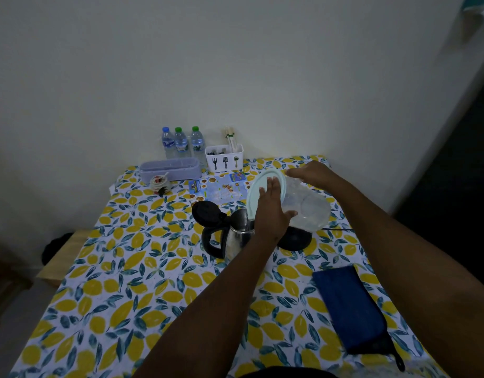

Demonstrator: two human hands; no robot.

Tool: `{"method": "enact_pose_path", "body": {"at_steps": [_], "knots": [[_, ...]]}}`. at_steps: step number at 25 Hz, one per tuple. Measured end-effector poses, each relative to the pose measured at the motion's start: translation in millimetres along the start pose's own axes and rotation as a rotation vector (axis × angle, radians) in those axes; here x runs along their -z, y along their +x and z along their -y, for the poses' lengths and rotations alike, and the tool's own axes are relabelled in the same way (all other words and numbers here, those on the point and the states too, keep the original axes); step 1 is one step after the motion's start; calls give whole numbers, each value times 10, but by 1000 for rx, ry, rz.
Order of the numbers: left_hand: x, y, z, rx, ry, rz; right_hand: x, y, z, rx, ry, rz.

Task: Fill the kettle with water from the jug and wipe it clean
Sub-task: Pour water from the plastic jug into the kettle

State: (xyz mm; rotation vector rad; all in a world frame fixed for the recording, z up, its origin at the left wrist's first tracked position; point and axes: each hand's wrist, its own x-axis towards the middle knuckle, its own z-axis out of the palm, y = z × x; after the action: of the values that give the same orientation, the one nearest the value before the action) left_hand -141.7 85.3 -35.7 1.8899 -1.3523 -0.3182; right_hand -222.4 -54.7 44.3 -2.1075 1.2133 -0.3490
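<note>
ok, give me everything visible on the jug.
The jug is clear plastic with a pale blue-green lid. It is held up and tipped steeply, with the lid end lowest, over the open mouth of the kettle. The left hand presses straight fingers flat on the lid, with the thumb along the body. The right hand holds its upper side. Water seems to pool low inside.

I see my left hand (273,211) pressing straight fingers against the pale lid (258,186) of the clear jug (309,205). My right hand (313,174) holds the jug from above, tilted over the open steel kettle (235,236) just below both hands. A folded blue cloth (347,304) lies on the counter (126,268) beside my right forearm.
</note>
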Motion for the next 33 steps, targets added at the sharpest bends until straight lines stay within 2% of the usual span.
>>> {"method": "enact_pose_path", "body": {"at_steps": [5, 11, 16, 24, 29, 33], "knots": [[-46, 5, -28, -68, 80, 93, -64, -31, -300, -72, 170, 7], [-362, 97, -155, -118, 299, 278, -109, -136, -901, -246, 421, -62], [-869, 268, -318, -165, 433, 447, -10, -176, -1531, -376, 560, -129], [-1873, 597, -512, -366, 680, 582, 172, -42, -2583, -573, 721, -248], [-2168, 715, -636, -399, 603, 548, 254, 137, -3004, -572, 728, -288], [-2201, 888, -627, -431, 584, 559, 334, 319, -3154, -483, 827, -288]]}}
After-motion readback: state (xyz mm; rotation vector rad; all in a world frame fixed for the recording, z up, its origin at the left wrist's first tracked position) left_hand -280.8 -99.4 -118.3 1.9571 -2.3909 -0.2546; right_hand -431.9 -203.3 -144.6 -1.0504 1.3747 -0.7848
